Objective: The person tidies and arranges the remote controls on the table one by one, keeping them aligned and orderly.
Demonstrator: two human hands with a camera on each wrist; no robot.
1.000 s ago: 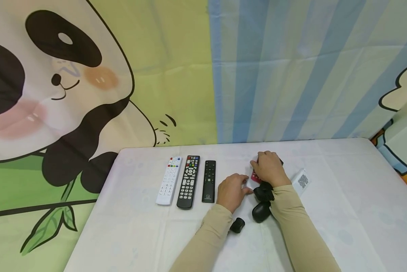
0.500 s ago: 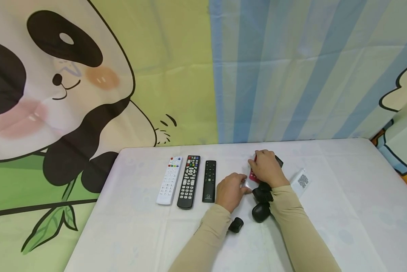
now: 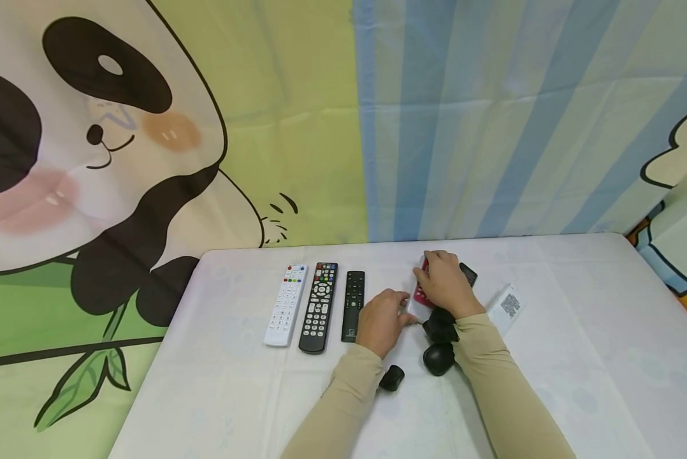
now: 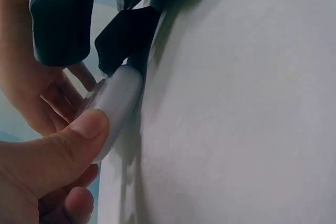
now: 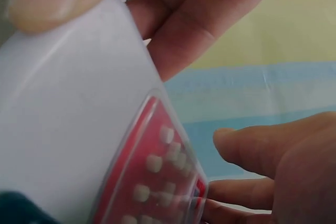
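In the head view my left hand (image 3: 380,322) pinches the near end of a white remote control with a red button panel (image 3: 419,298). Its thumb presses the rounded white end of the remote (image 4: 123,95) in the left wrist view. My right hand (image 3: 448,284) holds the far part of the same remote, covering much of it. The right wrist view shows the pale buttons under a glossy clear cover, the white remote body (image 5: 79,93), and the right fingers at the far edge. To the left lies a slim black remote (image 3: 352,306), right beside my left hand.
A larger black remote (image 3: 318,308) and a white remote (image 3: 286,306) lie in a row further left. Behind my right hand a dark remote (image 3: 468,274) is partly hidden. A white object with a QR code (image 3: 505,309) lies by the right sleeve. Fabric hangs beyond the white table (image 3: 234,395).
Both hands have shifted slightly left with the red-and-white remote, towards the slim black remote. More of the dark remote behind my right hand now shows.
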